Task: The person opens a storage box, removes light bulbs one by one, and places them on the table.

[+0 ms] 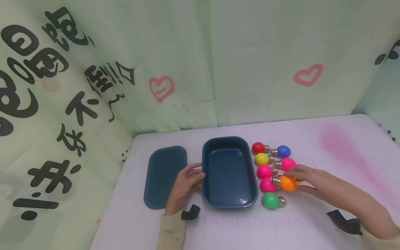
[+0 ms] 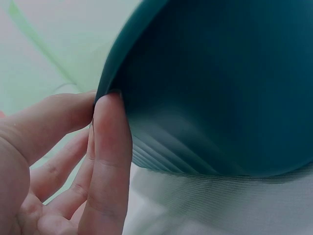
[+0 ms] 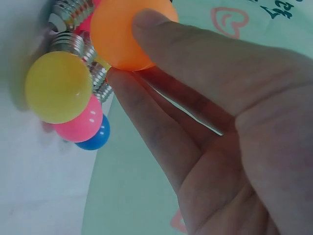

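Note:
My left hand (image 1: 185, 185) pinches the left rim of a dark blue rectangular tub (image 1: 229, 173) between thumb and fingers; the left wrist view shows the grip on the tub's wall (image 2: 110, 73) up close. With thumb and fingertips my right hand (image 1: 307, 177) holds an orange light bulb (image 3: 124, 36) by its round part, its metal screw base pointing left. In the head view this bulb overlaps a pink bulb (image 1: 267, 184). A yellow bulb (image 3: 58, 88) shows close by in the right wrist view, mostly hidden behind the orange one in the head view.
Right of the tub, several bulbs lie in two columns, among them red (image 1: 258, 148), blue (image 1: 283, 151), yellow (image 1: 261, 159) and green (image 1: 270, 200). A flat dark blue lid (image 1: 165, 177) lies left of the tub. A printed curtain (image 1: 250, 62) hangs behind the table.

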A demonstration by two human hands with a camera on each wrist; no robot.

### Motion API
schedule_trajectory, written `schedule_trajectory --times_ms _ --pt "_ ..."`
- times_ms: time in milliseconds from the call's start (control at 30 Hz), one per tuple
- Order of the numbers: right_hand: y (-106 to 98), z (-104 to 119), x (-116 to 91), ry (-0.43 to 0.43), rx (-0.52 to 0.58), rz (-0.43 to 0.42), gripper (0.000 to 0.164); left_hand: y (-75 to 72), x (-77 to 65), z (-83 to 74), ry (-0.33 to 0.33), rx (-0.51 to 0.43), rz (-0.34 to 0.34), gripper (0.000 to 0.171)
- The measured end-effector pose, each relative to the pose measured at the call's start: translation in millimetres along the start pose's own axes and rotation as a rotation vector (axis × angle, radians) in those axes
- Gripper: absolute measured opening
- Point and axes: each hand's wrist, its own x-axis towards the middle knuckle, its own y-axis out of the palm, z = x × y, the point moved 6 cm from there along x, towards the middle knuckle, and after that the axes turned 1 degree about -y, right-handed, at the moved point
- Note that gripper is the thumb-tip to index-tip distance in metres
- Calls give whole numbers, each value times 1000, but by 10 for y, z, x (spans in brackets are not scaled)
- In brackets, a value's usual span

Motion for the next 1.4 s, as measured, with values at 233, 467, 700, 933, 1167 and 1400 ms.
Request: schedule_trajectory --times_ms 233,467,700,933,1167,1400 --pt "78 -85 -81 32 4 16 40 -19 2 -8 3 4 0 50" --pt "154 -174 -97 73 19 64 39 -44 -5 -5 7 10 -2 50" --pt "226 -202 -119 65 22 78 39 -39 -17 2 -3 6 -4 51" --pt "291 -233 -154 70 -11 74 42 -26 -4 3 1 14 2 52" --pt "288 -198 -157 80 -60 62 43 -37 -26 -6 -7 26 -1 51" --pt "182 -51 -113 63 -67 5 41 -68 -96 -53 -17 69 -29 46"
